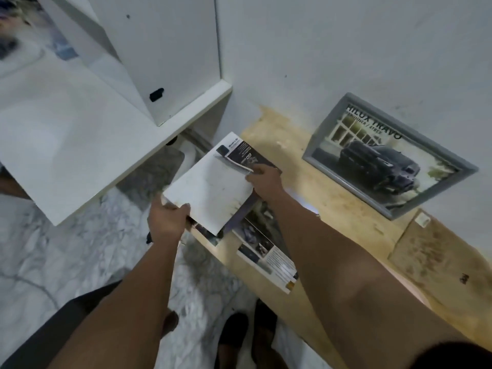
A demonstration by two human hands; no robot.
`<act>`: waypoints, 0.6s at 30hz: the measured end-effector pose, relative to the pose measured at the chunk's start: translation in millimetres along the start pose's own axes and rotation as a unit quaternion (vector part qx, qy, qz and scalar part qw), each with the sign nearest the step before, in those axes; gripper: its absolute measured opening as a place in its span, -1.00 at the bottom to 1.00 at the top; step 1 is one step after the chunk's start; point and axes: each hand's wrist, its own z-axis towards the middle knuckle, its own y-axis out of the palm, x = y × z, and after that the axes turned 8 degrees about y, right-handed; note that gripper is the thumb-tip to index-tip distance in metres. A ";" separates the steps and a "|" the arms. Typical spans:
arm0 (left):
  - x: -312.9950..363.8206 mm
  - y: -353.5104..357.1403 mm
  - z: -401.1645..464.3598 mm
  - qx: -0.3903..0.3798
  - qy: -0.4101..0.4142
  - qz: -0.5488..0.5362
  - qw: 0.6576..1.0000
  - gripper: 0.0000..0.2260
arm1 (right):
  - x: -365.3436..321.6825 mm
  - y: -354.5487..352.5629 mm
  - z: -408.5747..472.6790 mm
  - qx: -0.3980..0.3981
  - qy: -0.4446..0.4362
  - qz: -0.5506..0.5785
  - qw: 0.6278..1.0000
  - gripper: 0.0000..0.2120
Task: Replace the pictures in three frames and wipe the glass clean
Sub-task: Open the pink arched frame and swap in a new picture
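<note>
Above the pale wooden desk, the left hand grips the white rectangular backing sheet at its near corner; the right hand pinches the dark printed picture at its far edge. Picture exchange appears in hand; next, separate the sheets. The grey-framed truck picture leans against the wall, right.

A framed truck poster leans on the wall at 2 o'clock, standing on a wooden table. At centre a white sheet lies over brochures. A backing board lies at 4 o'clock, a white cabinet at 10.
</note>
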 end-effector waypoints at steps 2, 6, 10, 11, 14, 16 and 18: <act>-5.7 1.4 2.1 -0.003 0.022 0.064 0.998 -0.57 | 3.9 6.7 3.5 0.000 -0.034 -0.056 0.998 -0.59; -8.7 -2.7 2.3 -0.022 0.055 0.159 0.986 -0.40 | 8.7 7.6 -7.5 0.036 -0.091 -0.182 0.978 -0.64; 3.4 -4.9 -6.9 -0.041 0.112 0.250 0.961 -0.48 | 15.5 -24.6 -26.2 0.101 -0.070 -0.192 0.974 -0.68; 8.6 0.4 -10.8 -0.055 0.141 0.261 0.953 -0.51 | 21.1 -36.8 -31.5 0.118 -0.064 -0.190 0.972 -0.69; 30.5 28.0 -33.3 -0.114 0.228 0.277 0.926 -0.58 | 45.7 -75.2 -48.5 0.153 -0.029 -0.218 0.963 -0.72; 40.0 52.7 -54.0 -0.157 0.305 0.298 0.891 -0.62 | 66.6 -95.2 -58.8 0.144 0.003 -0.257 0.956 -0.64; 41.7 76.0 -74.7 -0.194 0.386 0.315 0.845 -0.67 | 87.4 -107.9 -65.7 0.118 0.035 -0.308 0.943 -0.48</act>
